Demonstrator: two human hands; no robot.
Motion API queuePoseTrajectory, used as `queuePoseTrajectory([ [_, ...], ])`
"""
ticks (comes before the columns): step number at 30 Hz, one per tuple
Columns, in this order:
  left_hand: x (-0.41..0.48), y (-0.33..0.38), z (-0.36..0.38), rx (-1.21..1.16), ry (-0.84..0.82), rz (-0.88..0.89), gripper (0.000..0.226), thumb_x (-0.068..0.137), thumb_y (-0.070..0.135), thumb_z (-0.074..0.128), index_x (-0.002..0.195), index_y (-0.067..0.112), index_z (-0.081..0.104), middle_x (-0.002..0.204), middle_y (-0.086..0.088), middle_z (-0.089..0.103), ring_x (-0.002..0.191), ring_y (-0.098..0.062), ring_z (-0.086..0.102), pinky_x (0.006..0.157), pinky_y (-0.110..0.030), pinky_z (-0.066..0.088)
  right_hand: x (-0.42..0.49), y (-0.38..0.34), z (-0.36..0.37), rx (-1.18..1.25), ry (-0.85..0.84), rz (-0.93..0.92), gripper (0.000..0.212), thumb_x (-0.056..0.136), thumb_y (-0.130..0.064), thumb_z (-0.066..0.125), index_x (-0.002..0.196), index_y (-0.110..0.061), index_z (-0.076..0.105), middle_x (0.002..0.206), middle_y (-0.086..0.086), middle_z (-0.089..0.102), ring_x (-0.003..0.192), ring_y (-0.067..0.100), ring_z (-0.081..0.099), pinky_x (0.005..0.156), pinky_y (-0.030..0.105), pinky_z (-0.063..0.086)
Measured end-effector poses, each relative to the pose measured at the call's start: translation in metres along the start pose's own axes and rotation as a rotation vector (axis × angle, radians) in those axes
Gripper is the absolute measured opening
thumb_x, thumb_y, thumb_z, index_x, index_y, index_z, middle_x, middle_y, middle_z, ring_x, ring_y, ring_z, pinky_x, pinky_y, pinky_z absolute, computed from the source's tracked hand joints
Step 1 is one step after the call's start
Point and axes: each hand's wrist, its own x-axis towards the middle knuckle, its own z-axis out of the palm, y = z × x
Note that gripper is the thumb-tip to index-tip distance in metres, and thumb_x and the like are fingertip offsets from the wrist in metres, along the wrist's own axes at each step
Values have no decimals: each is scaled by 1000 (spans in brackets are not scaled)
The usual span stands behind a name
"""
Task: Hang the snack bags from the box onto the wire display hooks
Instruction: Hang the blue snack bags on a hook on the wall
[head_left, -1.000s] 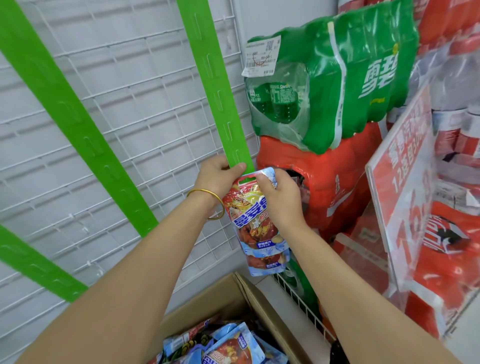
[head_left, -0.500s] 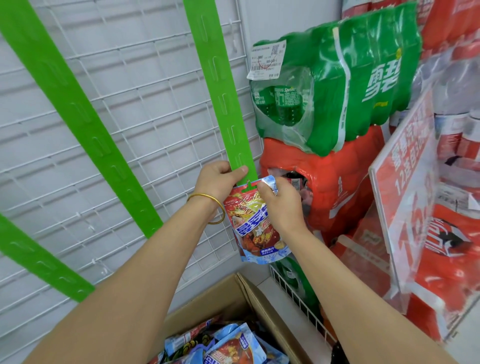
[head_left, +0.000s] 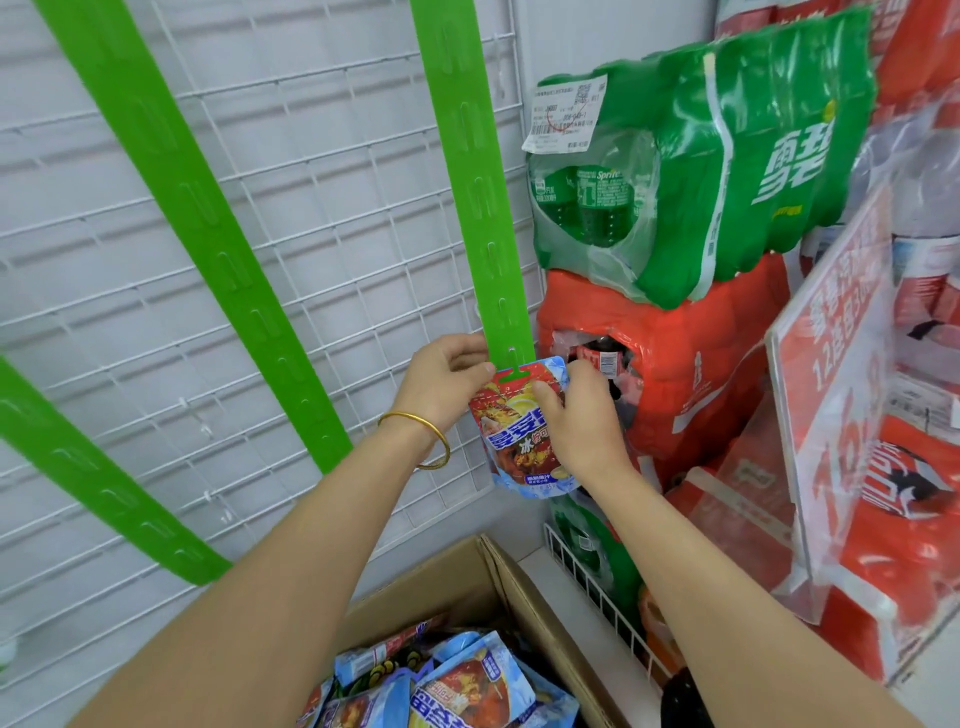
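**Bag going onto the strip's lowest tab**

The white wire grid (head_left: 249, 291) is filling the left and centre of the frame, with three green strips slanting down across it. The rightmost strip (head_left: 467, 182) is ending at mid-frame. In the upper right a green soda pack (head_left: 727, 171) is sitting on a red pack (head_left: 691, 384). At bottom centre the box (head_left: 498, 587) is standing open, with more bags (head_left: 457, 691) lying loose inside it.

The bag (head_left: 524, 447) is hanging at centre frame, right against the strip's bottom end. The tab (head_left: 514, 370) is showing green through its hang hole, though I cannot tell whether it is fully seated.

The left hand (head_left: 447, 379) is curling its fingers and pinching the bag's top left corner under the thumb. The right hand (head_left: 576, 421) is pressing its thumb on the bag's front while its fingers are wrapping behind the top right edge.

To my eye the bag is looking light and soft, a glossy film pouch that is probably slippery and gives under a squeeze. The flat sealed header is likely the stiffest part, so gripping there, on either side of the hole, is looking like the sensible hold, and squeezing the belly would risk crushing what is inside. The strip is looking thin and bendy, so it probably needs bracing while the hole is going over the tab.
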Motion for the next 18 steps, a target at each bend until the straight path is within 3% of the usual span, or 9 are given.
queuePoseTrajectory([
  [3, -11, -7, -13, 101, 104, 108, 39, 82, -7, 57, 120, 1, 54, 107, -2, 57, 99, -11, 54, 77, 2, 40, -9, -1, -4, -152, -24, -4, 34, 90, -18, 57, 115, 0, 44, 118, 19, 46, 102, 35, 51, 81, 39, 42],
  [6, -31, -26, -33, 124, 198, 123, 37, 81, -5, 58, 116, 8, 57, 109, 1, 58, 102, -11, 54, 78, 3, 39, -23, 0, -8, -324, -37, -56, 42, 86, -13, 60, 121, -4, 38, 122, 18, 41, 104, 37, 52, 85, 45, 47],
  [8, -51, -49, -47, 125, 208, 84, 33, 82, -5, 57, 110, 12, 59, 108, -1, 61, 100, -11, 56, 80, 0, 41, -32, 0, -9, -347, -142, -48, 41, 88, -11, 57, 124, -5, 37, 123, 18, 41, 107, 37, 51, 86, 44, 46],
  [11, -86, -90, -64, 174, 204, -27, 28, 83, -5, 56, 104, 12, 61, 103, 0, 62, 90, -8, 58, 77, 0, 42, -41, 2, -5, -355, -366, -37, 37, 91, -12, 51, 125, -4, 39, 124, 20, 43, 111, 37, 48, 92, 43, 43],
  [14, -119, -133, -76, 201, 206, -186, 27, 82, -9, 53, 103, 4, 63, 99, -6, 62, 80, 3, 57, 72, 1, 42, -50, 4, 7, -382, -572, -51, 35, 91, -11, 50, 124, 0, 42, 110, 21, 54, 102, 35, 53, 84, 38, 42],
  [18, -157, -178, -88, 167, 222, -434, 25, 85, -10, 50, 108, -6, 58, 100, -10, 58, 91, -19, 55, 76, -8, 44, -75, 0, 31, -351, -779, -36, 41, 93, -15, 51, 131, -3, 40, 118, 18, 55, 105, 30, 57, 77, 32, 44],
])
